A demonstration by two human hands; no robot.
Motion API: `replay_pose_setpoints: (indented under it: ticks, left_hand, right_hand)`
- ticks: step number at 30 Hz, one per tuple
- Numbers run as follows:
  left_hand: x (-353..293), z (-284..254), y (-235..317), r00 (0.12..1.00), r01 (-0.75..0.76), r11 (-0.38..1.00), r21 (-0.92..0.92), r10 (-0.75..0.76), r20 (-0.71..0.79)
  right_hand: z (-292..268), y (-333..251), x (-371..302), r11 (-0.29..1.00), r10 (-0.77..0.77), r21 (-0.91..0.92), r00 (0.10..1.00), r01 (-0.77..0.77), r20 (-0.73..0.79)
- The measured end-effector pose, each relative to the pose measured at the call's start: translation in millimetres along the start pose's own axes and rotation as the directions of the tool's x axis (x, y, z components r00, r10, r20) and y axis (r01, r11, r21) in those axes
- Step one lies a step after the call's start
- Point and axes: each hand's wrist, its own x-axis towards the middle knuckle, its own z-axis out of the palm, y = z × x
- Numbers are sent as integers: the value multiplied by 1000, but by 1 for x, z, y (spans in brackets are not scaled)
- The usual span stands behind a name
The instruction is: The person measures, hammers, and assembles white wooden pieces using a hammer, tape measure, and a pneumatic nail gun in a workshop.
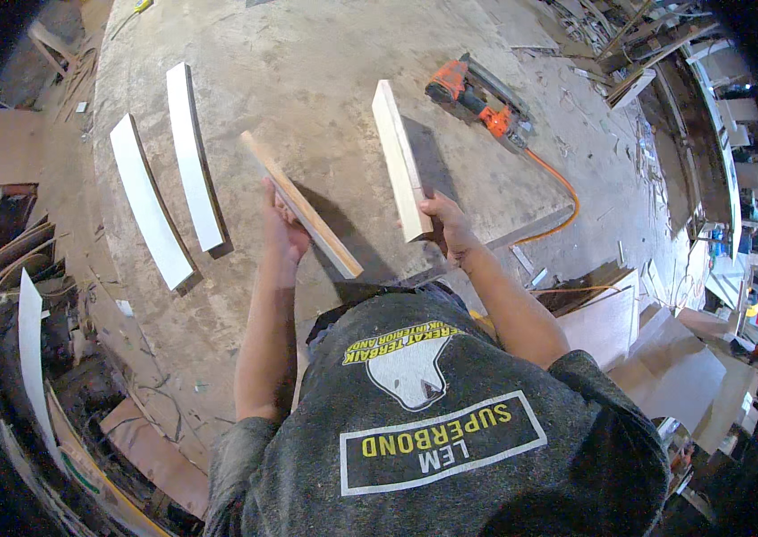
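My left hand (284, 225) grips a narrow wooden board (300, 206) near its lower half, its edge turned up and slanting from upper left to lower right. In my right hand (447, 224) is a pale wooden board (397, 161), held by its near end and standing on edge over the table. The two boards are apart from each other. Left of them, a white curved strip (193, 161) and another white strip (148, 201) lie side by side on the worktable (307, 80). The fingers under each board are partly hidden.
An orange and black nail gun (483, 97) lies at the right of the table, its orange air hose (567, 183) curving off the near edge. Wood panels (670, 362) lean at lower right. Offcuts and scraps (21, 268) crowd the left floor.
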Motion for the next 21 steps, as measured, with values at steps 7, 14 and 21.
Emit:
replay_pose_setpoints:
  ticks: [7, 14, 21]
  left_hand:
    - [-20, 2, -5, 986, -81, 992, 100, 95, -136]
    - [-37, 27, -16, 988, -65, 998, 19, 67, -137]
    - [-30, 0, -14, 974, -92, 995, 38, 97, -207]
  right_hand:
    - [13, -10, -13, 793, 68, 574, 965, -206, 253]
    - [8, 1, -18, 910, 214, 357, 976, -210, 29]
    - [15, 5, -14, 929, 192, 328, 981, -172, -27]
